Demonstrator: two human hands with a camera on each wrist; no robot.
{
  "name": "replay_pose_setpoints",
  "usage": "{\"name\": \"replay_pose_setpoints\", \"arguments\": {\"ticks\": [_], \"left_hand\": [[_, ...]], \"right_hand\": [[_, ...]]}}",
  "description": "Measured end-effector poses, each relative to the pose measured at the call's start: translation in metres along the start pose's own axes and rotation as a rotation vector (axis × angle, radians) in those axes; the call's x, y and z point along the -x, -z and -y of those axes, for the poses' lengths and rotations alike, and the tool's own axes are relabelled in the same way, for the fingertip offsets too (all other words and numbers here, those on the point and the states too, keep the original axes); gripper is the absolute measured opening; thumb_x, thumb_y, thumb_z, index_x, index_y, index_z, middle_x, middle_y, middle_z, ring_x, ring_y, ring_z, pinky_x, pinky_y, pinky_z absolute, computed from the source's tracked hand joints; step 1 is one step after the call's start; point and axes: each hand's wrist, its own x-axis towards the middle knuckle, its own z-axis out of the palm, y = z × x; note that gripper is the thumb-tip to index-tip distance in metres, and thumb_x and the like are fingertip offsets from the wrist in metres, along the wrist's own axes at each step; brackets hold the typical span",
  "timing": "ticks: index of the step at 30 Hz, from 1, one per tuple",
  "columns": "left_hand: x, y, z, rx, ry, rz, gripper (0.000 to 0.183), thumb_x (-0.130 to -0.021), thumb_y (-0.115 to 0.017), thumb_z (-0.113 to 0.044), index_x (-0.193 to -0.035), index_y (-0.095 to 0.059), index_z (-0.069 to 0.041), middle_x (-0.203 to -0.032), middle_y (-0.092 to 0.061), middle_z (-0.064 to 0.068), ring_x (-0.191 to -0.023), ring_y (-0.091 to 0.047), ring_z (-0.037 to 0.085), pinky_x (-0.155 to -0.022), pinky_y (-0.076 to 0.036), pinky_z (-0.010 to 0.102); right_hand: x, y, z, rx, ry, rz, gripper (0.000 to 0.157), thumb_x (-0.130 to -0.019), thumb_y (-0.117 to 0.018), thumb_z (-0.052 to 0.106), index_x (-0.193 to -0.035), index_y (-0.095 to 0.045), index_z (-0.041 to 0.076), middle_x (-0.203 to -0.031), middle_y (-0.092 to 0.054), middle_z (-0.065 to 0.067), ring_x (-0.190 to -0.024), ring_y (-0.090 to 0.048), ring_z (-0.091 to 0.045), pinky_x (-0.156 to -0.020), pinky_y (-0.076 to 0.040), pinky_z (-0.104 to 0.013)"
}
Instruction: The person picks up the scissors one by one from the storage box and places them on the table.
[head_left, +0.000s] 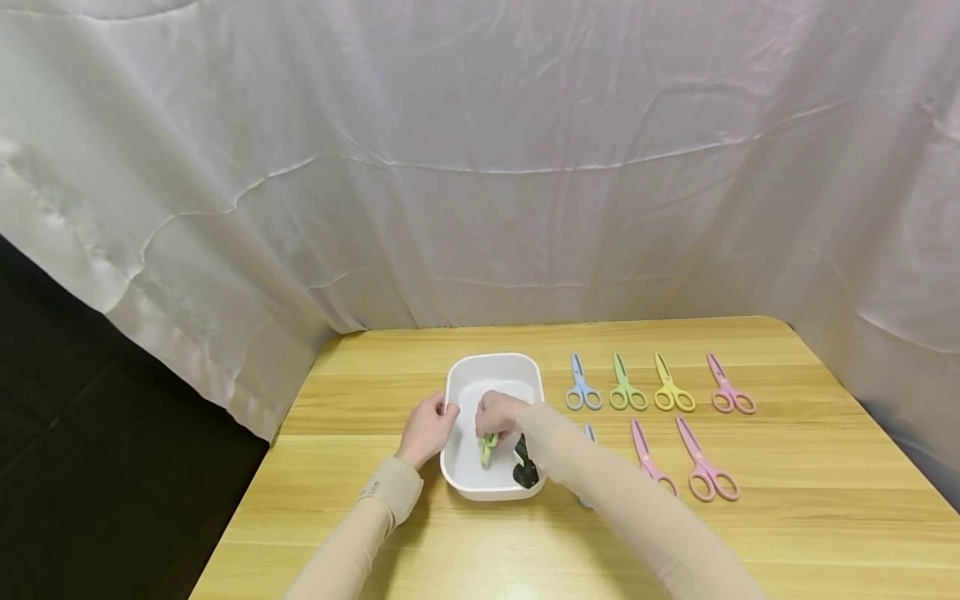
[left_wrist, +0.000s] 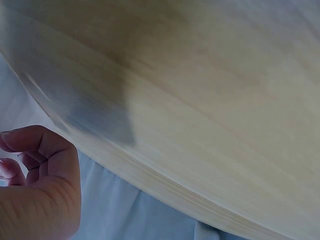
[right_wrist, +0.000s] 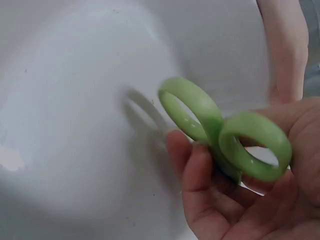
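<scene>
Inside a white plastic tub [head_left: 495,493], my right hand [head_left: 501,412] grips a pair of green scissors [head_left: 485,455] low over the bottom. The right wrist view shows both green finger loops [right_wrist: 205,107] sticking up out of the curled fingers, while the blades are hidden by the hand. At the tub's left rim, my left hand [head_left: 429,429] holds the wall between thumb and fingers. Its fingers are bent in the left wrist view, where the tub itself is out of sight.
Right of the tub, a back row has blue [head_left: 577,368], green [head_left: 620,372], yellow [head_left: 663,372] and pink scissors [head_left: 717,370]. Nearer lie two pink pairs [head_left: 693,443] and a blue pair [head_left: 590,432], partly covered by my right arm. Curtains [head_left: 480,233] border the wooden table [head_left: 352,383].
</scene>
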Motion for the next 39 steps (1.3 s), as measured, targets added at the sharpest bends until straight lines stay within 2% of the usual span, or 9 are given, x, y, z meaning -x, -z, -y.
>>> {"name": "replay_pose_setpoints", "arguments": {"ticks": [5, 10, 15, 18, 27, 33, 39], "left_hand": [[0.000, 0.000, -0.001, 0.006, 0.001, -0.002, 0.023, -0.095, -0.050, -0.026, -0.097, -0.065, -0.009, -0.080, -0.059, 0.004, -0.072, -0.057, 0.016, -0.060, -0.051, 0.024], [0.001, 0.000, -0.001, 0.006, 0.003, 0.000, 0.026, -0.095, -0.050, -0.026, -0.102, -0.067, -0.008, -0.082, -0.061, 0.005, -0.073, -0.058, 0.015, -0.061, -0.053, 0.024], [0.001, 0.000, -0.002, 0.019, 0.006, 0.006, 0.028, -0.096, -0.050, -0.026, -0.106, -0.068, -0.007, -0.082, -0.062, 0.005, -0.072, -0.060, 0.015, -0.061, -0.055, 0.024], [0.001, 0.000, -0.002, 0.019, 0.008, 0.009, 0.026, -0.096, -0.050, -0.026, -0.102, -0.067, -0.008, -0.081, -0.061, 0.005, -0.071, -0.060, 0.015, -0.060, -0.055, 0.025], [0.001, 0.000, 0.000, 0.007, 0.009, 0.005, 0.025, -0.096, -0.049, -0.027, -0.098, -0.065, -0.009, -0.082, -0.063, 0.005, -0.073, -0.062, 0.016, -0.061, -0.056, 0.024], [0.001, 0.000, -0.001, -0.004, 0.007, -0.003, 0.024, -0.096, -0.050, -0.026, -0.098, -0.066, -0.010, -0.082, -0.063, 0.005, -0.073, -0.061, 0.016, -0.062, -0.053, 0.024], [0.002, 0.001, -0.002, 0.001, 0.015, 0.009, 0.024, -0.096, -0.049, -0.026, -0.099, -0.066, -0.009, -0.082, -0.062, 0.005, -0.073, -0.059, 0.016, -0.061, -0.052, 0.024]], "right_hand": [[-0.006, -0.002, -0.006, -0.030, 0.023, -0.045, 0.025, -0.088, -0.054, 0.000, -0.069, -0.044, 0.013, -0.068, -0.049, 0.001, -0.056, -0.046, -0.008, -0.048, -0.040, -0.017], [-0.012, -0.002, -0.010, -0.113, 0.020, -0.067, 0.010, -0.086, -0.055, -0.001, -0.088, -0.051, 0.008, -0.077, -0.049, 0.000, -0.059, -0.045, -0.009, -0.049, -0.038, -0.018], [-0.014, -0.003, -0.012, -0.212, 0.035, -0.087, 0.029, -0.084, -0.057, 0.000, -0.113, -0.053, 0.002, -0.080, -0.050, -0.002, -0.058, -0.044, -0.009, -0.051, -0.039, -0.018], [-0.015, -0.004, -0.013, -0.259, 0.040, -0.104, 0.039, -0.083, -0.058, 0.000, -0.122, -0.051, 0.001, -0.082, -0.051, -0.002, -0.057, -0.045, -0.008, -0.050, -0.039, -0.017], [-0.015, -0.007, -0.014, -0.392, 0.047, -0.130, 0.055, -0.083, -0.061, 0.001, -0.134, -0.042, 0.001, -0.069, -0.055, -0.002, -0.050, -0.041, -0.007, -0.047, -0.034, -0.016], [-0.014, -0.009, -0.017, -0.444, 0.029, -0.186, 0.068, -0.082, -0.063, 0.005, -0.144, -0.036, -0.003, -0.081, -0.055, -0.004, -0.052, -0.040, -0.006, -0.049, -0.034, -0.016], [-0.010, -0.010, -0.016, -0.477, 0.026, -0.238, 0.068, -0.083, -0.063, 0.007, -0.145, -0.041, -0.009, -0.084, -0.058, -0.005, -0.055, -0.043, -0.006, -0.050, -0.036, -0.015]]}}
